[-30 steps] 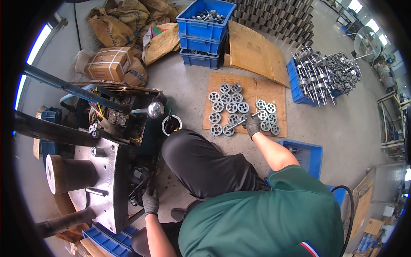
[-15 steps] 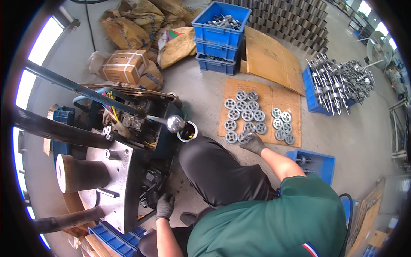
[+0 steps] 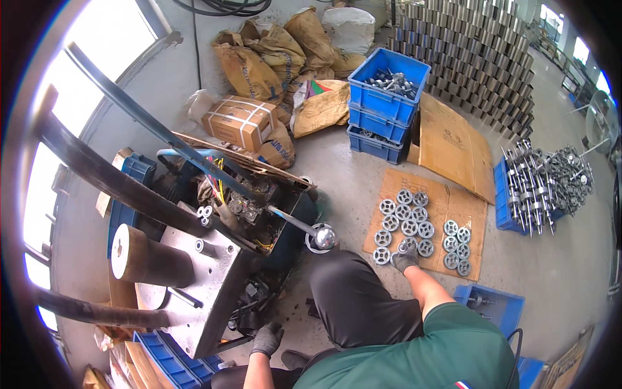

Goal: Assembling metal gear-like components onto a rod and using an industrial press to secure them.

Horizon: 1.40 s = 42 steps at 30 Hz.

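The right hand (image 3: pixel 405 259), in a grey work glove, reaches down to the near edge of a flat cardboard sheet (image 3: pixel 447 211) on the concrete floor and is clenched over a small round metal part (image 3: pixel 403 247) at the bottom of a cluster of toothed metal discs (image 3: pixel 405 223); how firmly the fingers grip it cannot be made out. The discs lie flat in rough rows on that cardboard, and a second, smaller group of discs (image 3: pixel 456 246) lies just to the right of the first on the same sheet. Beyond the cardboard sheet, further from the person, stand two stacked blue crates (image 3: pixel 385 107) with metal pieces in the upper one, and a larger slab of cardboard (image 3: pixel 450 142) leans beside them. To the right of the cardboard sheet a blue tray (image 3: pixel 502 201) carries a heap of long metal shafts (image 3: pixel 544 185). Nearer than the sheet, by the person's right arm, sits another blue crate (image 3: pixel 492 305).

The left hand (image 3: pixel 266 338), also gloved, hangs low at the foot of a grey press machine (image 3: pixel 194 285), well to the left of the cardboard sheet; its fingers curl loosely and it holds nothing that can be seen. A long lever with a shiny ball knob (image 3: pixel 324 237) juts from the machine toward the sheet, just above the person's dark trouser knee (image 3: pixel 356 305). Behind the machine lie brown sacks (image 3: pixel 272 52) and a strapped carton (image 3: pixel 240 121).
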{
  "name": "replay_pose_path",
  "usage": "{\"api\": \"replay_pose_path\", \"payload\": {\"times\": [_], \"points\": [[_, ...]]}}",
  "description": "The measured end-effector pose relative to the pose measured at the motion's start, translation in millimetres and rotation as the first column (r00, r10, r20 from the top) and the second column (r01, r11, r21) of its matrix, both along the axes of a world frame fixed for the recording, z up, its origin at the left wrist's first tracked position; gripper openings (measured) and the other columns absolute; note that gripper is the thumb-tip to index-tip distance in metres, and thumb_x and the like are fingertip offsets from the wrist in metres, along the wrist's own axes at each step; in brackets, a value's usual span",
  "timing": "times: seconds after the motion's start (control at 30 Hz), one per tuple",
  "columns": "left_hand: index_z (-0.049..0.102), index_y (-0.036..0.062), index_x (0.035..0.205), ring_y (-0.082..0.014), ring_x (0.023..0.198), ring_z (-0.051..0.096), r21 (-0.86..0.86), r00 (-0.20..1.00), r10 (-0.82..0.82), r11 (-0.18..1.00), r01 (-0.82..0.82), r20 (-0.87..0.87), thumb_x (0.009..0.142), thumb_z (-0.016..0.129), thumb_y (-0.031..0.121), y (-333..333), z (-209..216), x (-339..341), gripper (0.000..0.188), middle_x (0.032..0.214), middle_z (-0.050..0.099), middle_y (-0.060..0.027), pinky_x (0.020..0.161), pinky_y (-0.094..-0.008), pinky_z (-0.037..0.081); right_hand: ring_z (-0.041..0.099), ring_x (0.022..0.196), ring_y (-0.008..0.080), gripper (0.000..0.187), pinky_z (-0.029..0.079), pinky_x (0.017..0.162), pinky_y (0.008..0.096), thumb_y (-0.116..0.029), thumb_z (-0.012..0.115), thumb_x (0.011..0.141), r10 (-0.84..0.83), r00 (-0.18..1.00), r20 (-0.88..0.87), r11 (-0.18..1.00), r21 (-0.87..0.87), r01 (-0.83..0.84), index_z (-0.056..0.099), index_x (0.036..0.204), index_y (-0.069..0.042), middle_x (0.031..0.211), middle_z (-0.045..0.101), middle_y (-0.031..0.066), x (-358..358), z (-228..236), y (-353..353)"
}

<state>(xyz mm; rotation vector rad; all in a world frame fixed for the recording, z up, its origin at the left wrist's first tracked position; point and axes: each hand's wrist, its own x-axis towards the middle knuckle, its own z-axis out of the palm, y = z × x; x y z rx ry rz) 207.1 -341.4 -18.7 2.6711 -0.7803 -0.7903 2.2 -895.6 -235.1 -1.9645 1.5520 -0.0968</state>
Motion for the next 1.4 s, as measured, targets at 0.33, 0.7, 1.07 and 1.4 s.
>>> {"api": "replay_pose_path", "payload": {"times": [0.33, 0.7, 1.07, 1.4], "points": [[0.075, 0.0088, 0.119, -0.0411, 0.114, 0.068, -0.002, 1.0, 0.008, 1.0, -0.008, -0.028, 0.093, 0.069, 0.036, -2, 8, -1, 0.038, 0.118, 0.073, -0.0228, 0.101, -0.0496, 0.052, 0.049, 0.144, 0.0407, 0.077, 0.042, 0.118, 0.0436, -0.046, 0.067, 0.089, 0.343, 0.875, -0.342, 0.938, 0.083, -0.335, 0.051, 0.148, 0.002, 0.155, 0.045, 0.0324, 19, 46, -23], [0.074, 0.0111, 0.121, -0.0408, 0.115, 0.067, 0.026, 1.0, -0.027, 0.999, 0.027, -0.002, 0.095, 0.066, 0.041, -5, 20, 1, 0.041, 0.118, 0.071, -0.0229, 0.1, -0.0508, 0.052, 0.068, 0.114, 0.0421, 0.046, 0.053, 0.098, 0.0483, -0.045, 0.062, 0.092, 0.166, 0.985, -0.047, 0.986, 0.013, -0.166, 0.075, 0.115, -0.008, 0.119, 0.072, 0.0249, -27, 73, 23], [0.073, 0.0097, 0.118, -0.0412, 0.109, 0.068, -0.07, 0.993, -0.055, 0.996, 0.063, 0.108, 0.094, 0.068, 0.038, -8, 48, 8, 0.038, 0.114, 0.072, -0.0224, 0.096, -0.0503, 0.054, 0.069, 0.108, 0.0459, 0.043, 0.054, 0.086, 0.0547, -0.042, 0.058, 0.098, 0.217, 0.976, -0.03, 0.976, -0.003, -0.218, 0.073, 0.11, -0.003, 0.109, 0.073, 0.0275, -58, 93, 24], [0.071, 0.0068, 0.115, -0.0422, 0.105, 0.068, -0.199, 0.988, -0.119, 0.97, 0.136, 0.099, 0.092, 0.073, 0.026, -18, 67, 2, 0.031, 0.112, 0.07, -0.022, 0.092, -0.0498, 0.055, 0.07, 0.113, 0.0384, 0.04, 0.054, 0.096, 0.0463, -0.036, 0.066, 0.09, 0.2, 0.98, -0.019, 0.961, 0.201, -0.193, 0.073, 0.119, -0.01, 0.118, 0.074, 0.0204, -76, 102, 64]]}}
